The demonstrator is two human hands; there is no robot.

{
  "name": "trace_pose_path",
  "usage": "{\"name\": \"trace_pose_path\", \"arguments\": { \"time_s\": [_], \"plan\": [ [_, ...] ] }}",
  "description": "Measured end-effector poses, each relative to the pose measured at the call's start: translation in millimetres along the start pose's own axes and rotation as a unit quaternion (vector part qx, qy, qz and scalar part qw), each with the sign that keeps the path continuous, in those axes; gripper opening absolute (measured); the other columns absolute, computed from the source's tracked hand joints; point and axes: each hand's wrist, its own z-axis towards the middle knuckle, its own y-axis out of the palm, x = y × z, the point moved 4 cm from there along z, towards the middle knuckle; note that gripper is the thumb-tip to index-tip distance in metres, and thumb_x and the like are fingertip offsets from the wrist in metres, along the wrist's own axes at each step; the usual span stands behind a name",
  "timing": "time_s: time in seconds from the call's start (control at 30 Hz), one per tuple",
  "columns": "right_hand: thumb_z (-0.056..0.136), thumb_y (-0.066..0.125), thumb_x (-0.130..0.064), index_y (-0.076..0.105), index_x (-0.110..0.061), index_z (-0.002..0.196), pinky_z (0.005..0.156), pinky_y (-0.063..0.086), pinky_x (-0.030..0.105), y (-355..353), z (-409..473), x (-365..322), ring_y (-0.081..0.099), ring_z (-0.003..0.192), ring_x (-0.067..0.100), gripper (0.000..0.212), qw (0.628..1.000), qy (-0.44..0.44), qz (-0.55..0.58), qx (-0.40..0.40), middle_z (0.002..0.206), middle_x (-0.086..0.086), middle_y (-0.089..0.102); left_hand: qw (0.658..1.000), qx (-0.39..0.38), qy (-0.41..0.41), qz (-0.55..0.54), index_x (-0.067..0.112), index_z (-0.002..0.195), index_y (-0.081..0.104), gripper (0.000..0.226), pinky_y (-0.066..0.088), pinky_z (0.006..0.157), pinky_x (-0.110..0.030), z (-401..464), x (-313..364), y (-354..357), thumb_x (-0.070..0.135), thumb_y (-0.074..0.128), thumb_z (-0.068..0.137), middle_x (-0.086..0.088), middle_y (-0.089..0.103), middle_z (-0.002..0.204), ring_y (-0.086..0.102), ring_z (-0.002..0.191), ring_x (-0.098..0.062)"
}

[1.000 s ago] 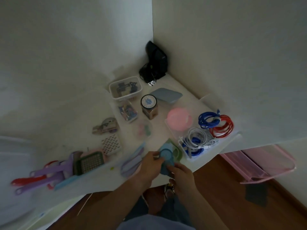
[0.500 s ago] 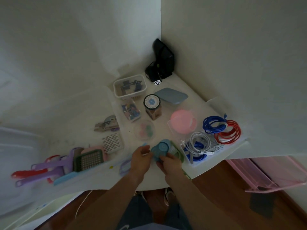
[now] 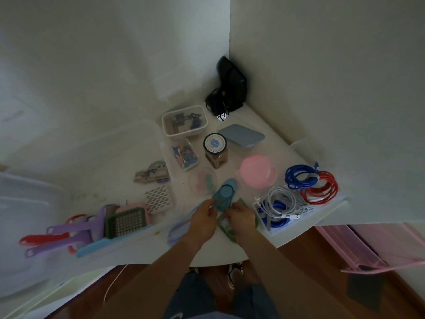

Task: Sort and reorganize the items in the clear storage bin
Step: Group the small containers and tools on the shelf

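Both hands hold a teal oval plastic piece with a round disc (image 3: 224, 195) just above the white table (image 3: 250, 245). My left hand (image 3: 203, 218) pinches its left edge and my right hand (image 3: 241, 217) pinches its lower right edge. Under my right hand lies a green piece (image 3: 226, 227), partly hidden. The large clear storage bin (image 3: 138, 139) stands to the left, holding purple handled tools (image 3: 66, 233), a green grid grater (image 3: 126, 223), a white lattice piece (image 3: 158, 199) and a small card item (image 3: 151, 174).
A clear box of small parts (image 3: 184, 120), a tray of clips (image 3: 185, 155), a jar (image 3: 215, 149), a blue-grey lid (image 3: 241, 135), a pink-lidded tub (image 3: 256, 174) and a tray of white and blue cables (image 3: 281, 203) stand around. Blue (image 3: 299, 177) and red (image 3: 322, 191) cable coils lie right. Black device (image 3: 230, 88) in the corner.
Both hands have lifted the teal piece farther from the table's front edge toward the small clear bowl. The green piece beneath has come into view.
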Motion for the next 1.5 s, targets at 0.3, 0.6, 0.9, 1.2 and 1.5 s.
{"name": "trace_pose_path", "arguments": {
  "time_s": [0.3, 0.6, 0.9, 1.2, 1.5],
  "plan": [
    [0.083, 0.074, -0.029, 0.071, -0.021, 0.105, 0.079, 0.046, 0.020, -40, 9, -172, 0.065, 0.089, 0.010, 0.024, 0.897, -0.368, -0.233, 0.068, 0.100, -0.006, 0.070, 0.991, 0.023, 0.091, -0.100, 0.022, 0.109, 0.063, 0.017, 0.046, 0.088, -0.017, 7, 86, 17, 0.012, 0.052, 0.102, 0.011, 0.066, 0.101, 0.061, 0.093, -0.002],
    [0.088, 0.055, -0.027, 0.064, -0.021, 0.118, 0.084, 0.053, 0.037, -7, 108, -238, 0.064, 0.101, 0.032, 0.031, 0.628, -0.414, -0.657, 0.043, 0.113, 0.008, 0.067, 0.994, 0.053, 0.095, -0.017, 0.020, 0.134, 0.056, 0.034, 0.048, 0.101, -0.036, 51, 146, 45, 0.016, 0.042, 0.104, 0.002, 0.063, 0.120, 0.060, 0.116, -0.020],
    [0.094, 0.063, -0.018, 0.073, -0.010, 0.087, 0.048, 0.039, 0.018, -83, 78, -282, 0.057, 0.047, 0.021, 0.015, 0.739, -0.546, -0.347, 0.190, 0.063, 0.008, 0.069, 0.987, -0.007, 0.051, 0.151, 0.031, 0.156, 0.010, 0.056, 0.050, 0.094, -0.050, 116, 184, 78, 0.030, 0.030, 0.104, -0.023, 0.067, 0.114, 0.063, 0.103, -0.039],
    [0.091, 0.067, -0.020, 0.075, -0.012, 0.091, 0.052, 0.052, 0.025, -109, 78, -273, 0.066, 0.055, 0.019, 0.011, 0.776, -0.526, -0.290, 0.194, 0.069, 0.003, 0.073, 0.996, 0.018, -0.047, 0.077, 0.018, 0.154, 0.020, 0.053, 0.040, 0.103, -0.042, 148, 200, 87, 0.035, 0.034, 0.106, -0.026, 0.046, 0.140, 0.050, 0.124, -0.040],
    [0.091, 0.068, -0.017, 0.076, -0.012, 0.099, 0.060, 0.041, 0.002, -142, 20, -276, 0.066, 0.065, 0.006, 0.012, 0.776, -0.552, -0.190, 0.240, 0.077, -0.002, 0.074, 0.968, 0.139, 0.061, 0.202, 0.007, 0.123, 0.060, 0.038, 0.042, 0.100, -0.036, 113, 237, 53, 0.035, 0.052, 0.100, -0.012, 0.062, 0.126, 0.057, 0.119, -0.027]
  ]
}}
